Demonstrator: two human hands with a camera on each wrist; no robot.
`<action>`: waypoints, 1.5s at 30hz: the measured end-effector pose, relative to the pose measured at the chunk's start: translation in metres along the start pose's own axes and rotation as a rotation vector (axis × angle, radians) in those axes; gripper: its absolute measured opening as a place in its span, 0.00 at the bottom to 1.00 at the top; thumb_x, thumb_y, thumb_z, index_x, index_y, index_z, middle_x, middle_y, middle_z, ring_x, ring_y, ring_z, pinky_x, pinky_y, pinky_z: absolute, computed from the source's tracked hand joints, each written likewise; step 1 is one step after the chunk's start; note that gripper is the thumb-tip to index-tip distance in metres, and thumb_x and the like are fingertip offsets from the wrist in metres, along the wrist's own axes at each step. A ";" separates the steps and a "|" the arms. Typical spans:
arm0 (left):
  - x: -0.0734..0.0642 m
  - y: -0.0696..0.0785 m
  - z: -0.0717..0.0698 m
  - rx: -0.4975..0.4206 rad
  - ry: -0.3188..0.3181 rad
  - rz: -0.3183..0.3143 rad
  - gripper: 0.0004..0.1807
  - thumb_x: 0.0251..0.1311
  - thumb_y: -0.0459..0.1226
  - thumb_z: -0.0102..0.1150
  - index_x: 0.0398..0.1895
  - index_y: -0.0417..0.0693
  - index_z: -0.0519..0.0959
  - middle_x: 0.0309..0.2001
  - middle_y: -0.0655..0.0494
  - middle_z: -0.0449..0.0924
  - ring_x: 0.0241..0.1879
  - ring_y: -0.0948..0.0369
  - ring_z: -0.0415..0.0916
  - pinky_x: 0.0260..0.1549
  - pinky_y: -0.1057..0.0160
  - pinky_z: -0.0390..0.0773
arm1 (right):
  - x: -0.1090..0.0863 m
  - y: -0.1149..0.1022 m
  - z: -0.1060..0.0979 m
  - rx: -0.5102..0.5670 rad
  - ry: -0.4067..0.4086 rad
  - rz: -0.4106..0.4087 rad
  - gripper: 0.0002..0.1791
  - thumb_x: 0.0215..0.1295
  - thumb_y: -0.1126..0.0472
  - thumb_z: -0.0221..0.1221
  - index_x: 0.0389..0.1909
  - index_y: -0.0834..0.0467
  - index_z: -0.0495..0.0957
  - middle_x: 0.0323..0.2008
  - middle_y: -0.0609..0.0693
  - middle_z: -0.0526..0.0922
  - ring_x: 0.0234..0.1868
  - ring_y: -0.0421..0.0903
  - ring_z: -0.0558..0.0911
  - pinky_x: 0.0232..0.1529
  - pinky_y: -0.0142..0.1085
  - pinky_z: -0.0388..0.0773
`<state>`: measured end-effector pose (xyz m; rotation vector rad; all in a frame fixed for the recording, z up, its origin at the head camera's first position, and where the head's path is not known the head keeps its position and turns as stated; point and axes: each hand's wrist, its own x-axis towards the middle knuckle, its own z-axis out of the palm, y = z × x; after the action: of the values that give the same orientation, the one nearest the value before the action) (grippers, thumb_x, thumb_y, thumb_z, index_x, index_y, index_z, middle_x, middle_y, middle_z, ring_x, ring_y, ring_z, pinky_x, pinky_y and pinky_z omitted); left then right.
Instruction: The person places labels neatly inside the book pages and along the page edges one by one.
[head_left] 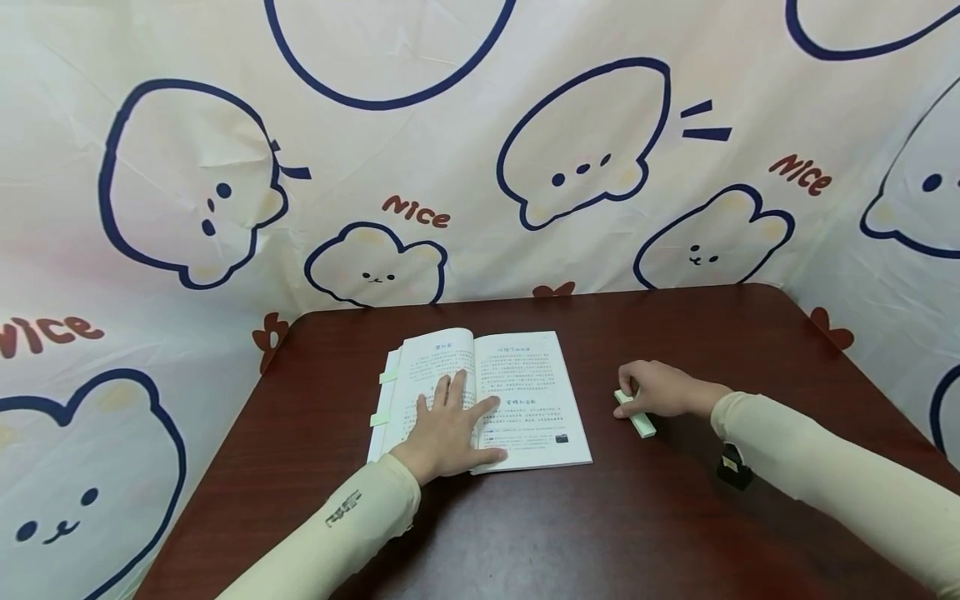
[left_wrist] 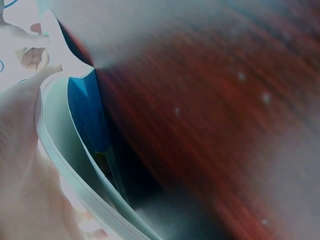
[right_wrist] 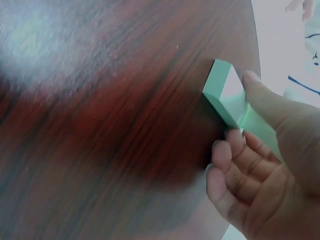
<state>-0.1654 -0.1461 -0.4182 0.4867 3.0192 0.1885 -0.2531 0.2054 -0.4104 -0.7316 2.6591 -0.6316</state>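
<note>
An open book [head_left: 525, 358] with printed pages lies on the table. My left hand [head_left: 446, 429] rests across its inner pages with the fingers spread, the thumb near the lower edge. In the left wrist view the book's curved page edges [left_wrist: 55, 115] and a blue cover part [left_wrist: 89, 107] show beside the palm. Right of the book, my right hand [head_left: 663, 389] pinches a pale green sticky note pad [head_left: 642, 425] between thumb and fingers. Seen from the right wrist, the pad's block end [right_wrist: 218, 80] points away from the hand, and a green strip [right_wrist: 262, 130] shows between thumb and fingers.
Two pale green tabs [head_left: 380, 419] stick out from the book's left edge. The dark red-brown table [head_left: 525, 542] has a rounded far edge. Behind it hangs a patterned cloth [head_left: 465, 167] with cartoon bears. A small black device [head_left: 733, 467] sits under the right wrist.
</note>
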 end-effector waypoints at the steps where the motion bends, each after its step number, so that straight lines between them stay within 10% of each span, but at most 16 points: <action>1: 0.000 0.000 0.000 0.000 0.001 0.000 0.45 0.53 0.70 0.60 0.73 0.67 0.68 0.79 0.35 0.47 0.77 0.34 0.49 0.64 0.24 0.57 | 0.000 0.001 -0.001 0.027 -0.002 -0.005 0.20 0.59 0.51 0.72 0.31 0.58 0.70 0.25 0.47 0.71 0.26 0.42 0.69 0.27 0.32 0.66; 34: -0.001 -0.001 0.002 -0.013 0.014 0.004 0.44 0.54 0.70 0.60 0.73 0.67 0.68 0.80 0.35 0.47 0.77 0.34 0.48 0.65 0.24 0.56 | 0.002 0.019 0.010 0.100 0.125 -0.066 0.06 0.70 0.60 0.62 0.33 0.56 0.79 0.37 0.51 0.84 0.34 0.43 0.77 0.36 0.35 0.76; 45: -0.001 -0.002 0.002 -0.005 0.015 0.009 0.44 0.54 0.71 0.59 0.74 0.67 0.68 0.79 0.35 0.47 0.77 0.34 0.49 0.64 0.24 0.57 | -0.001 0.008 0.025 -0.202 0.145 -0.021 0.09 0.76 0.53 0.55 0.42 0.55 0.73 0.26 0.44 0.76 0.25 0.38 0.73 0.28 0.32 0.71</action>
<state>-0.1649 -0.1476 -0.4203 0.5008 3.0312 0.2007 -0.2452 0.2036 -0.4351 -0.7961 2.8835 -0.4403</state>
